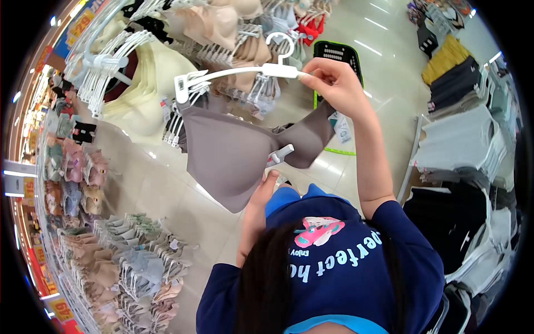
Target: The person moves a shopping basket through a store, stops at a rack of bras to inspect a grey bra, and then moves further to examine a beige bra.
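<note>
A grey-brown bra [228, 150] hangs from a white plastic hanger [239, 72], whose hook points up. My right hand [336, 86] pinches the right arm of this hanger between thumb and fingers. Beneath the bra, my left hand [264, 192] is at the lower edge of a cup, with its thumb showing and its other fingers hidden behind the fabric. A small white clip or tag [280, 155] sits at the middle of the bra, and a printed paper label [341, 127] hangs by the right cup.
Cream bras [146, 92] hang at upper left, beige ones [208, 25] at the top. More bras [139, 267] fill the lower-left rack. A black basket with a green rim [339, 53] stands on the tiled floor [384, 39]. Folded and hung clothes [456, 139] line the right.
</note>
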Demonstrator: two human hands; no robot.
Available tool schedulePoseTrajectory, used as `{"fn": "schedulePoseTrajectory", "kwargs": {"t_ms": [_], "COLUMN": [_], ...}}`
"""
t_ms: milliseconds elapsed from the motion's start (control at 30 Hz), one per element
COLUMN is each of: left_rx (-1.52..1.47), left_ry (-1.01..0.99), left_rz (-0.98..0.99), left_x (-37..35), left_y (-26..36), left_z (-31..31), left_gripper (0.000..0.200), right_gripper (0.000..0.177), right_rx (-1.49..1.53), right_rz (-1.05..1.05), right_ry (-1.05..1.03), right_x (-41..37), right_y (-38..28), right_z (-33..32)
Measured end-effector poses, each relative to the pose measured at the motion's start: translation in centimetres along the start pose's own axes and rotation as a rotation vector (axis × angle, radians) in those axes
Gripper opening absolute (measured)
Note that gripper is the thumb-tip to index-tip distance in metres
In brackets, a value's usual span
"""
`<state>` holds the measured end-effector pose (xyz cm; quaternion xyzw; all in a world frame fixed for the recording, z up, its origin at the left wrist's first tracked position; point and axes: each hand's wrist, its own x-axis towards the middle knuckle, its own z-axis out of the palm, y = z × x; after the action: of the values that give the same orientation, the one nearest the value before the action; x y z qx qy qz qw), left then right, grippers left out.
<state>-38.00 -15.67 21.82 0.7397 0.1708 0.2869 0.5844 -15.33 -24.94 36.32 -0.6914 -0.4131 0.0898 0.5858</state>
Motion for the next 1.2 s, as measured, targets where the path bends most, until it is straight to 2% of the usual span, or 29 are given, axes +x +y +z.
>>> {"fn": "schedulePoseTrajectory", "kwargs": {"t_ms": [33, 67, 167, 233, 300, 333, 400, 467, 500, 567, 600, 667, 700, 733, 767, 833, 900, 933, 967, 1100, 1200], "left_rx": [0.069, -0.052, -0.238, -0.339, -0.330, -0.176, 0.138, 0.237, 0.288, 0.388, 0.458, 0.591, 0.561, 0.672, 0.679, 0.614, 0.667, 0.677, 0.692, 0.556, 0.637], "left_ry": [0.019, 0.123, 0.278, 0.442, 0.434, 0.417, 0.382, 0.233, 0.158, 0.002, -0.026, -0.064, -0.177, -0.263, -0.286, -0.290, -0.234, -0.189, -0.145, 0.023, 0.028], "left_rz": [0.024, 0.115, -0.071, -0.109, -0.134, -0.057, 0.096, 0.147, 0.168, 0.195, 0.293, 0.495, 0.517, 0.571, 0.572, 0.491, 0.518, 0.523, 0.529, 0.440, 0.454], "left_x": [-0.8, -0.9, -3.0, -3.4, -4.1, -4.2, -3.9, -3.3, -2.7, -1.9, -1.8, -1.4, -0.8, -1.2, -1.3, -1.3, -0.3, 0.3, 1.0, 3.7, 5.3], "left_y": [-0.6, 2.7, 1.8, 1.6, 3.4, 3.9, 4.8, 6.5, 7.6, 9.4, 9.0, 8.1, 9.9, 8.9, 8.6, 7.5, 6.4, 5.9, 5.4, 3.7, 3.4], "left_z": [0.8, 1.9, 3.1, 3.6, 3.1, 2.5, 1.2, 0.6, 0.3, -0.1, 0.4, 1.2, 1.4, 1.3, 1.1, -0.1, -2.4, -3.6, -4.9, -8.9, -11.1], "left_gripper": [0.030, 0.030, 0.027, 0.025, 0.024, 0.023, 0.023, 0.026, 0.027, 0.030, 0.036, 0.050, 0.054, 0.056, 0.055, 0.054, 0.054, 0.054, 0.054, 0.051, 0.050], "right_gripper": [0.014, 0.015, 0.015, 0.014, 0.013, 0.011, 0.012, 0.024, 0.027, 0.026, 0.027, 0.027, 0.027, 0.024, 0.023, 0.028, 0.032, 0.033, 0.036, 0.040, 0.042], "right_rx": [-0.016, -0.029, 0.006, 0.114, 0.281, 0.342, 0.522, 0.627, 0.696, 0.742, 0.883, 1.213, 1.381, 1.332, 1.460, 1.648, 1.719, 1.690, 1.660, 1.539, 1.521], "right_rz": [0.008, 0.033, 0.041, 0.043, 0.045, 0.093, 0.101, 0.068, 0.016, 0.108, 0.098, -0.023, -0.211, 0.019, 0.143, 0.327, 0.135, 0.187, 0.178, 0.116, 0.130], "right_ry": [0.001, 0.014, 0.051, -0.027, -0.128, -0.231, -0.265, -0.294, -0.232, -0.079, -0.064, -0.321, -0.320, -0.119, -0.115, -0.120, -0.248, -0.123, -0.092, -0.123, -0.097], "right_x": [-0.9, -1.7, -3.3, -3.9, -4.0, -4.0, -3.8, -3.5, -3.1, -2.4, -2.0, 0.8, 2.2, 2.3, 2.5, 3.6, 5.5, 6.2, 7.0, 9.2, 10.4], "right_y": [0.1, 0.0, 0.9, 1.8, 2.6, 3.2, 4.0, 5.4, 5.5, 4.9, 4.7, 7.2, 7.4, 7.9, 5.4, 3.3, 4.3, 3.6, 3.9, 4.5, 4.4], "right_z": [-0.2, -0.4, -0.8, -0.6, 0.1, 0.3, 1.8, 4.0, 5.7, 8.4, 9.6, 11.3, 14.6, 16.2, 16.7, 17.7, 18.9, 19.6, 20.5, 24.6, 26.2]}}
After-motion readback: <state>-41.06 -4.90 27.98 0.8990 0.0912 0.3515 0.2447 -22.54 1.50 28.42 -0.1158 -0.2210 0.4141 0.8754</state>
